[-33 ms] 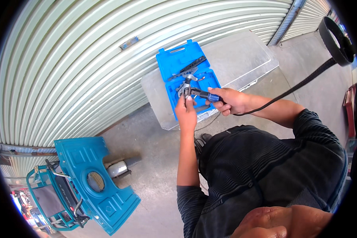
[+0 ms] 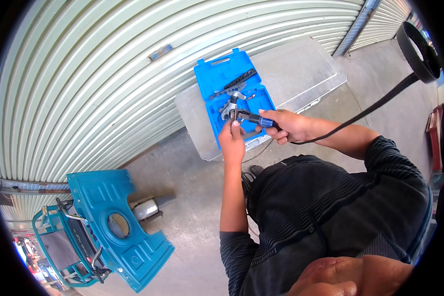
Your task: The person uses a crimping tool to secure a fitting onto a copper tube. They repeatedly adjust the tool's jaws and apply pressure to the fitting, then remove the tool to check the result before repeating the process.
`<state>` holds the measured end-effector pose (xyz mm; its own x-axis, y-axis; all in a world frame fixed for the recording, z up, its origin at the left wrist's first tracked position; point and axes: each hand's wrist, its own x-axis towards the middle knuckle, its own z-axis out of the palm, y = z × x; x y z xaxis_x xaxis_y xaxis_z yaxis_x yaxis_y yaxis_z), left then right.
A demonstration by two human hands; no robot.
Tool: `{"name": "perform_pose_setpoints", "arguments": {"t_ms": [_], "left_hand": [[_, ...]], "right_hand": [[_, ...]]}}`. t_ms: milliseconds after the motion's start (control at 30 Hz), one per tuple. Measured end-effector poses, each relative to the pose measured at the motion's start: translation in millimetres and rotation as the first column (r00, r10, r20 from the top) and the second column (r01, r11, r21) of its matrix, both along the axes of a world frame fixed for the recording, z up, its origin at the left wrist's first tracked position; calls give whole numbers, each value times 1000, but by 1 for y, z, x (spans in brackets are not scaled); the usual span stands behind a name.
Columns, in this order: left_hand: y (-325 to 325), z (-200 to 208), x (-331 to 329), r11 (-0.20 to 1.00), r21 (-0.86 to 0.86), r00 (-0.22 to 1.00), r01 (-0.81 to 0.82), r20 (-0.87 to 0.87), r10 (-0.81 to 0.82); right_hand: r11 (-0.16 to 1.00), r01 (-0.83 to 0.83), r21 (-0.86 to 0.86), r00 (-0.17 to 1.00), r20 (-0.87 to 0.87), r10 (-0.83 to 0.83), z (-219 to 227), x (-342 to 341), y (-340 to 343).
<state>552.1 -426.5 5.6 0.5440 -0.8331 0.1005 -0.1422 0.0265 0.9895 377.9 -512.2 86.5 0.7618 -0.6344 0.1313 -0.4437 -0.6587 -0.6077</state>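
Observation:
Both of my hands are over an open blue plastic tool case [image 2: 205, 80]. My right hand [image 2: 292, 124] is closed round the rear of a black hand tool with a blue ribbed grip [image 2: 266, 122]. My left hand [image 2: 231, 139] pinches at the tool's metal front end, thumb uppermost; the fingers hide any small piece held there. A silver and grey metal tool [image 2: 234, 97] lies just beyond the fingertips, partly overlapped by the working end. Dark perforated bars [image 2: 240, 79] rest across the case near its hinge. A small copper-coloured piece [image 2: 251, 96] shows in the tray.
The case stands on a grey flat-topped surface [image 2: 291, 66] against a ribbed metal wall [image 2: 108, 84]. A teal vehicle body [image 2: 96, 197] with handlebars is at lower left. A black strap [image 2: 365, 109] runs from my right hand area to a ring at upper right.
My left thumb and fingertips have shifted very slightly at the tool's front end. Otherwise nothing has visibly moved.

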Motion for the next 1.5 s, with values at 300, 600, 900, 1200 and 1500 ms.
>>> {"name": "perform_pose_setpoints", "arguments": {"t_ms": [300, 600, 900, 1200, 1500], "left_hand": [[35, 0, 10, 990, -29, 988, -138, 72, 140], [68, 53, -11, 981, 25, 974, -195, 120, 190], [56, 43, 14, 965, -49, 954, -258, 147, 263], [47, 24, -4, 973, -130, 960, -191, 184, 213], [82, 38, 18, 946, 65, 945, -317, 105, 309]], "right_hand": [[756, -569, -324, 808, -394, 439, 106, 84, 18], [628, -593, 504, 473, -414, 778, 8, 241, -62], [912, -407, 53, 907, -94, 410, 22, 49, -27], [500, -601, -624, 745, -210, 633, 92, 175, 2], [446, -323, 835, 606, -179, 775, -6, 146, -89]]}}
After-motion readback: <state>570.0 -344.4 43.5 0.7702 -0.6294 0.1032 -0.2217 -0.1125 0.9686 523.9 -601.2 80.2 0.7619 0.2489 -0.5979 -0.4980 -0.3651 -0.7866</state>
